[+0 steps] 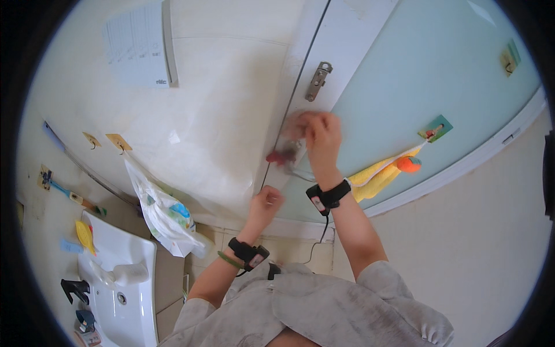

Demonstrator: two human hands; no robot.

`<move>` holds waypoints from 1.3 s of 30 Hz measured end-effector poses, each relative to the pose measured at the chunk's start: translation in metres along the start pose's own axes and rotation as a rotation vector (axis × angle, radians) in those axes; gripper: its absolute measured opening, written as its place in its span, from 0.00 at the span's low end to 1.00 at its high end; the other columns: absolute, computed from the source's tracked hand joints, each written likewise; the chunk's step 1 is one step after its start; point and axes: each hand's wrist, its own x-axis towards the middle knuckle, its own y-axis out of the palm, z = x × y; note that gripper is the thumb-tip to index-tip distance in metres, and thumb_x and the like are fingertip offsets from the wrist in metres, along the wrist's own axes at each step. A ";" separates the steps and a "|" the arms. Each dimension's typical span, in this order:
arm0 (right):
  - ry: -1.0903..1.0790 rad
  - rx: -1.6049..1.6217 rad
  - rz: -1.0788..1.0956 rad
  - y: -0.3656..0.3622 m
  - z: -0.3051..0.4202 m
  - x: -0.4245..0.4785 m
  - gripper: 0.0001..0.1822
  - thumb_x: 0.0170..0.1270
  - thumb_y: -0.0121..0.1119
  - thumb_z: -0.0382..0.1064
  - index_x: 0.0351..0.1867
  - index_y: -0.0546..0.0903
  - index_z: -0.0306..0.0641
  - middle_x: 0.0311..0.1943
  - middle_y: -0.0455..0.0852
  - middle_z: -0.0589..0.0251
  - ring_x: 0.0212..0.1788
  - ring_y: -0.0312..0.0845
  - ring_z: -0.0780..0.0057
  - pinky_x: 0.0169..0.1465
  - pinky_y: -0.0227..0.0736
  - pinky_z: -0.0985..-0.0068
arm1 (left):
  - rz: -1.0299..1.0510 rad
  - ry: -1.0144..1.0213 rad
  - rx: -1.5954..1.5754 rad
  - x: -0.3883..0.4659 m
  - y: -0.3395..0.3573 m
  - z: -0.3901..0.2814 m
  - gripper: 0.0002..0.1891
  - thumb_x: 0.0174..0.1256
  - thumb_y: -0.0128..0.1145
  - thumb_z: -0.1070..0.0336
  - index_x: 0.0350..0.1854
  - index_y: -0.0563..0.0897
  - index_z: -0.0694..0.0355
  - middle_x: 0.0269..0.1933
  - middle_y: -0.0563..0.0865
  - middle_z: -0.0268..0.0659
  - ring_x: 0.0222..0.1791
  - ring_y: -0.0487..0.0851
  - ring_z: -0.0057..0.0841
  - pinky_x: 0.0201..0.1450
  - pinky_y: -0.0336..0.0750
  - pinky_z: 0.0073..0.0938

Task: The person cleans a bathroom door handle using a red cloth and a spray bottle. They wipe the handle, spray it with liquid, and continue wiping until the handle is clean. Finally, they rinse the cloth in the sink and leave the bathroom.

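My right hand [324,132] is raised in front of the white door frame [299,104], just above a metal lever handle [301,175]. Its fingers are bent and blurred, so whether they hold something is hidden. Beside the handle, below those fingers, hangs a small dark red object [279,157], too blurred to name. Lower and to the left, my left hand [266,207] is loosely curled near the door's edge, with nothing visible in it. Both wrists wear black straps with small devices; a green bangle [230,260] circles the left one.
A metal latch [318,81] is fixed higher on the door. Right of it, a yellow towel [375,175] hangs from a hook on the frosted glass [390,95]. At left, a white plastic bag [162,212] hangs above a washbasin [149,299] holding a pump bottle [130,274].
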 end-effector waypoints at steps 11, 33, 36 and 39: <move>-0.166 -0.065 -0.323 -0.045 -0.004 0.087 0.12 0.51 0.56 0.20 0.34 0.81 0.40 0.33 0.74 0.60 0.39 0.72 0.64 0.41 0.71 0.71 | 0.107 0.014 0.044 0.003 0.017 -0.004 0.07 0.60 0.61 0.70 0.36 0.76 0.62 0.31 0.81 0.32 0.31 0.80 0.18 0.33 0.76 0.20; -0.011 0.020 -0.182 -0.039 -0.006 0.069 0.13 0.49 0.58 0.22 0.35 0.82 0.42 0.33 0.77 0.64 0.38 0.74 0.63 0.40 0.73 0.70 | 0.113 0.029 0.026 0.016 0.029 -0.011 0.09 0.56 0.64 0.66 0.34 0.77 0.61 0.29 0.84 0.33 0.31 0.82 0.21 0.35 0.75 0.22; -0.063 -0.012 -0.150 -0.033 -0.011 0.054 0.14 0.49 0.57 0.21 0.35 0.82 0.42 0.33 0.77 0.63 0.38 0.73 0.62 0.41 0.72 0.70 | 0.115 0.029 0.018 0.014 0.029 -0.018 0.09 0.57 0.64 0.66 0.34 0.77 0.62 0.30 0.84 0.33 0.31 0.82 0.21 0.35 0.75 0.22; -0.037 0.040 -0.132 -0.036 -0.003 0.061 0.13 0.50 0.56 0.19 0.36 0.82 0.38 0.33 0.75 0.61 0.36 0.73 0.66 0.38 0.71 0.74 | 0.097 0.035 -0.002 0.012 0.024 -0.016 0.08 0.57 0.63 0.66 0.34 0.77 0.62 0.30 0.83 0.33 0.31 0.81 0.21 0.35 0.75 0.22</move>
